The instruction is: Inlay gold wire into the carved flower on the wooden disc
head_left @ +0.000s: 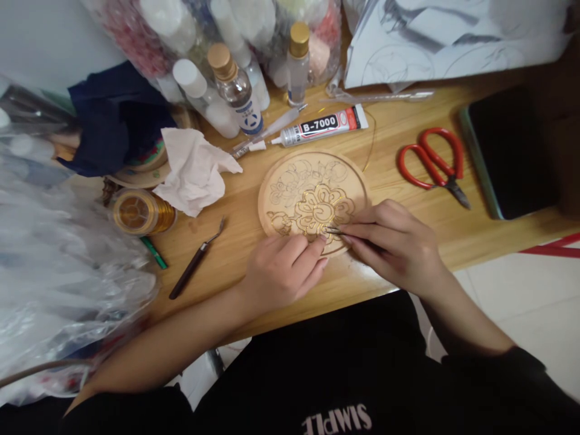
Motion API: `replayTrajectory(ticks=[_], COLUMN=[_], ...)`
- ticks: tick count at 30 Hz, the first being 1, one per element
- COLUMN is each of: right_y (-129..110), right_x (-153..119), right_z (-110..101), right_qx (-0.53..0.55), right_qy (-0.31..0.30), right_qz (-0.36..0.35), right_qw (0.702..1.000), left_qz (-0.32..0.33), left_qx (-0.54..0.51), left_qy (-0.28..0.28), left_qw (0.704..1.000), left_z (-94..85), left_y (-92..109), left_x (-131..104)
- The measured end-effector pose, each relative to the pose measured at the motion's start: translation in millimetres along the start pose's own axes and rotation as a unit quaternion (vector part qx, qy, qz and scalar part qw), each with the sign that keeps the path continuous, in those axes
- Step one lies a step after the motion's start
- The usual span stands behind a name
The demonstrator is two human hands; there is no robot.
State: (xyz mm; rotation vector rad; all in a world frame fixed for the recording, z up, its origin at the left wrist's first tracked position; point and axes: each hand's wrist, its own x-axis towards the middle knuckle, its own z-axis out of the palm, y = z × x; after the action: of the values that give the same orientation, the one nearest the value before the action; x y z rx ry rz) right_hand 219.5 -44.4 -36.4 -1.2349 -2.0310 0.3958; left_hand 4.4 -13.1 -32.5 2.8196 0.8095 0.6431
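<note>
A round wooden plaque [267, 187] with a raised rim lies on the table, bearing a pencilled flower drawing. Gold wire [322, 211] outlines the large flower in its middle and part of the left side. My right hand [399, 244] pinches a pair of tweezers [334, 230], their tips down on the lower part of the design. From the near edge, my left hand [285, 269] grips the plaque with bent fingers, one fingertip pressed close to the tweezer tips. Any wire piece between the tips is too small to make out.
Behind the plaque lie a B-7000 glue tube [321, 125] and bottles [235, 90]. Red-handled cutters [435, 160] and a phone [510, 154] are on the right. Left are crumpled tissue [194, 172], a gold wire spool [142, 211] and a dark-handled bent tool [194, 263].
</note>
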Motion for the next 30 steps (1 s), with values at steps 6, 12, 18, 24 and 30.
replayTrajectory(ticks=[6,12,18,24,30], right_y=[-0.8,0.6,1.1,1.0,-3.4], right_x=[0.6,1.6,2.1,2.6,-2.6], right_z=[0.7,1.1,0.6,1.2,-4.7], right_qx=[-0.002,0.004,0.012,0.008,0.031], right_qy=[-0.006,-0.008,-0.01,-0.01,0.061], right_qz=[0.009,0.009,0.008,0.008,0.063], right_qw=[1.0,1.0,1.0,1.0,0.996], left_qz=[0.002,0.001,0.003,-0.001,0.023], left_qx=[-0.006,-0.012,-0.01,-0.015,0.001], left_qy=[0.002,0.0,0.003,-0.003,0.04], left_qw=[1.0,1.0,1.0,1.0,0.999], left_z=[0.7,-0.2,-0.4,-0.3,-0.8], left_y=[-0.5,-0.5,-0.3,0.0,-0.7], left_x=[-0.7,-0.3,0.1,0.1,0.7])
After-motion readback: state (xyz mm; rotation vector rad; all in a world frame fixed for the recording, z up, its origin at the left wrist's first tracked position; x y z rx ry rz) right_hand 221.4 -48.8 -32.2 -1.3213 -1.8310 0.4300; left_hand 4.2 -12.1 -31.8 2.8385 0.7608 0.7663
